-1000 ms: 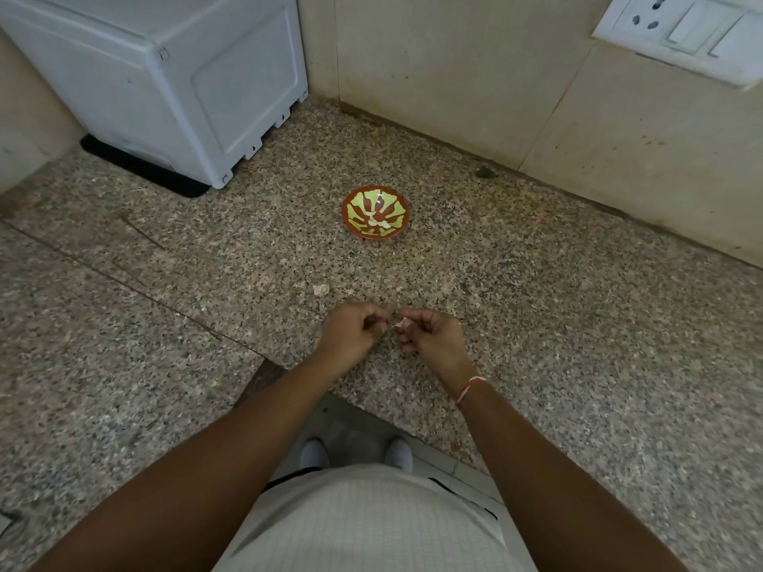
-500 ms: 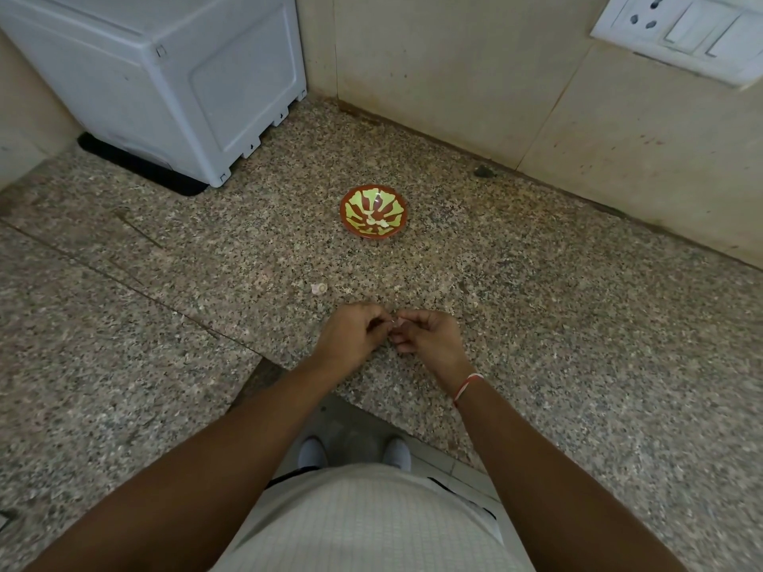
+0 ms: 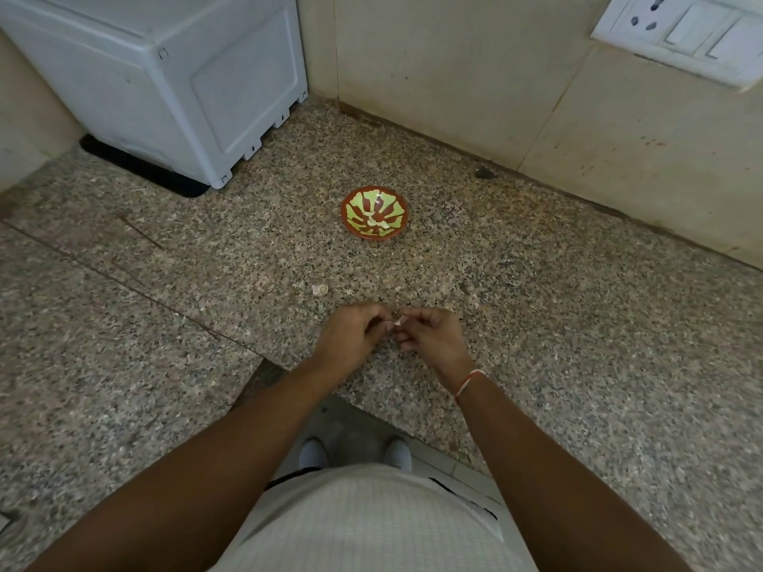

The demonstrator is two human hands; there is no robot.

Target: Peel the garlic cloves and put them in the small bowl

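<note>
- Head view: a speckled granite counter (image 3: 536,324) fills most of the picture and meets a beige tiled wall (image 3: 454,76) at the back.
- A white appliance (image 3: 165,84) stands in the far left corner of the counter, on a dark mat.
- A white switch plate with a socket (image 3: 685,31) is on the wall at the upper right.
- The small bowl (image 3: 374,212), red-brown with yellow-green pattern, sits on the counter well beyond the hands; a few pale peeled pieces lie inside it.
- The left hand (image 3: 351,336) and the right hand (image 3: 433,336) are close together above the counter near its front edge, fingers curled.
- Both hands pinch one garlic clove (image 3: 398,322) between their fingertips; only a small pale part of it shows.
- A red and white thread (image 3: 466,381) is around the right wrist.
- A small pale scrap (image 3: 320,289) lies on the counter, just beyond the left hand.
</note>
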